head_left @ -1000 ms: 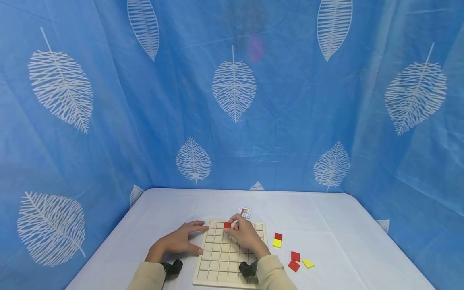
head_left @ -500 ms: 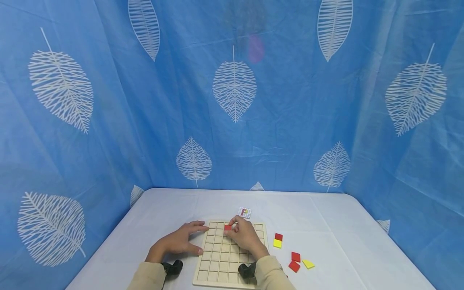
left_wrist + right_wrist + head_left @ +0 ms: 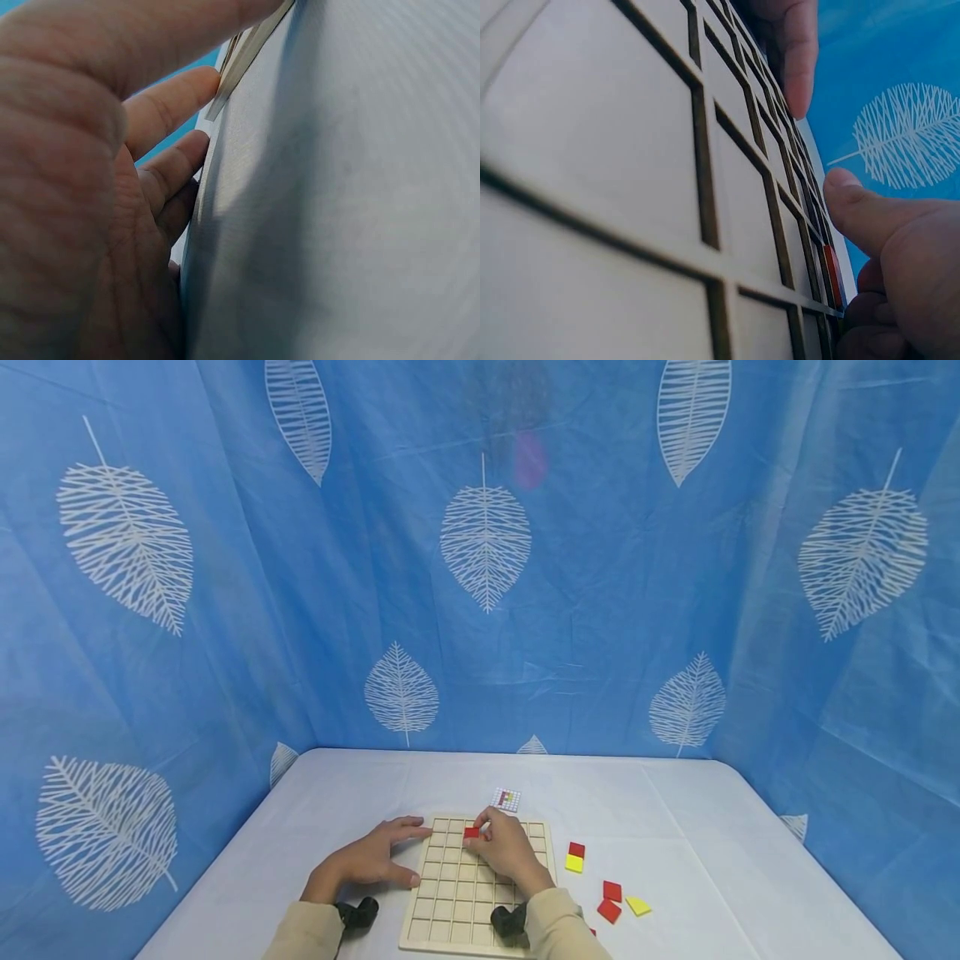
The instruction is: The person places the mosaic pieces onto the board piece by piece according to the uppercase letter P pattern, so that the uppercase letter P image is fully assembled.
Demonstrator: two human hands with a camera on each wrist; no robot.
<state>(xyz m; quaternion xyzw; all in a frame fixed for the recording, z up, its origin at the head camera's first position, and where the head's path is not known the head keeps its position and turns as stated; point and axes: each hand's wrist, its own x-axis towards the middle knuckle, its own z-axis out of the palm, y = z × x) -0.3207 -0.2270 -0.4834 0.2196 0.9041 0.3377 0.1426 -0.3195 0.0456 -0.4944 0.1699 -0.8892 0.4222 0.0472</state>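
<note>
A pale wooden grid board [image 3: 442, 889] lies on the white table. My right hand [image 3: 510, 847] is over its far part, with thumb and fingers at opposite sides of a square red tile [image 3: 471, 832]. In the right wrist view the red tile [image 3: 833, 274] lies level with the grid cells, close to the curled fingers; the contact is partly hidden. My left hand [image 3: 371, 856] rests at the board's left edge, fingers and thumb spread. The left wrist view shows its fingers [image 3: 176, 109] against the edge of the board [image 3: 247, 60].
Right of the board lie a red tile [image 3: 577, 850] touching a yellow tile [image 3: 574, 863], two more red tiles [image 3: 611, 900] and a yellow piece [image 3: 638, 906]. A small pattern card [image 3: 507, 799] lies beyond the board. Blue leaf-print cloth [image 3: 483, 693] stands behind the table.
My right hand has shifted slightly toward me with the red tile, which now lies flatter on the grid. The left hand has stayed still.
</note>
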